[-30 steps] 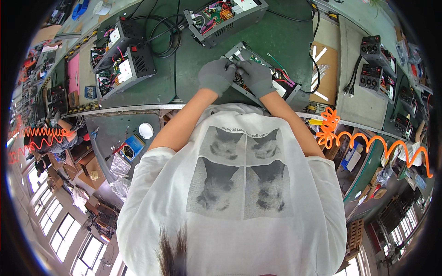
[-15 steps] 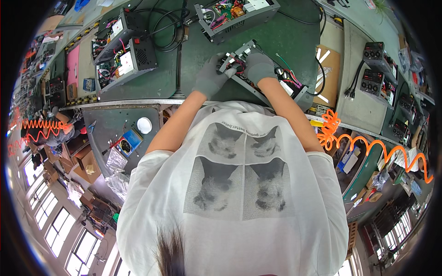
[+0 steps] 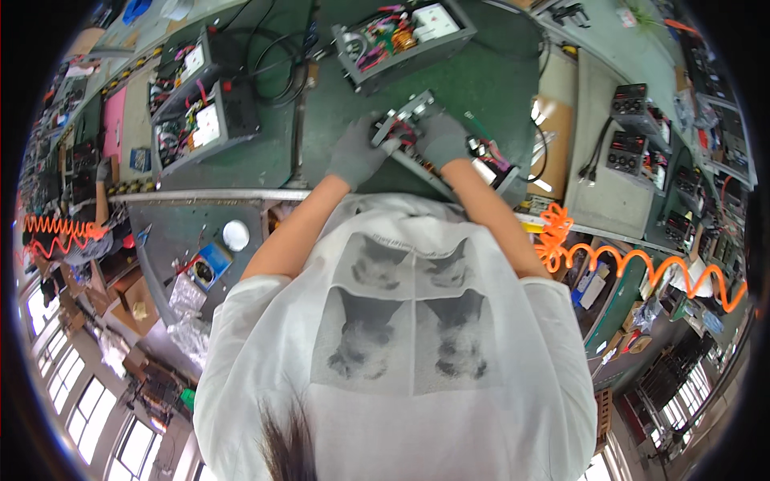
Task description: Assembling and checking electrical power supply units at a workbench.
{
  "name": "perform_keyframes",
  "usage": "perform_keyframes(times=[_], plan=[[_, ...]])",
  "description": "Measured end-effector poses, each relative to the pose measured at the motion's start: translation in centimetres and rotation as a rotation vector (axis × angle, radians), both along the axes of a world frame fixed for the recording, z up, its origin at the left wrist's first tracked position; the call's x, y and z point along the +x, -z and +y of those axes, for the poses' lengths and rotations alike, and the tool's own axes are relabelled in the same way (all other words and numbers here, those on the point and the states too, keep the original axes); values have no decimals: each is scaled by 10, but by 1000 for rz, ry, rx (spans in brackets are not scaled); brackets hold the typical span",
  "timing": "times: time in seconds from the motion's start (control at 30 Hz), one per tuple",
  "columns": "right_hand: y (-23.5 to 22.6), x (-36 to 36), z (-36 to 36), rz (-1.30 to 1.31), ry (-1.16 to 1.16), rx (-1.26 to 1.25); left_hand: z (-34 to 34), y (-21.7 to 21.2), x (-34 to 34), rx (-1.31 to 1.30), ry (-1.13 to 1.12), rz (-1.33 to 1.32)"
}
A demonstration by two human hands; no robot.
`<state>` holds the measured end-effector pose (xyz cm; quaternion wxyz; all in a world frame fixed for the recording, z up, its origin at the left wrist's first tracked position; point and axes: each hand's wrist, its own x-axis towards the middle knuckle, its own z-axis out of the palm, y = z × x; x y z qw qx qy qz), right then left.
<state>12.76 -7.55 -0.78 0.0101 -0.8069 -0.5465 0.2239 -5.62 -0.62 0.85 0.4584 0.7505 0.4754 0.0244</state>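
Grey-gloved left hand [image 3: 355,156] and right hand [image 3: 443,138] each close their grip on an open metal electronics chassis with coloured wiring [image 3: 417,140] on the green tabletop [image 3: 497,80].

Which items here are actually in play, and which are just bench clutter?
In play:
- left hand, gloved, on the open metal chassis
- right hand, gloved, on the same chassis

Lying about:
- open unit with wiring
- open unit at left
- orange coiled hose
- black boxes with sockets
- white round lid
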Motion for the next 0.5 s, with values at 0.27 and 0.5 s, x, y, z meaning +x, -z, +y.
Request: perform_keyframes(times=[0.27,0.5], plan=[[-15,-3,-2,126,18,-130,-2,-14,7,126,77,-31],[-5,-4,3,45,48,84,-6,-29,10,155,80,-62]])
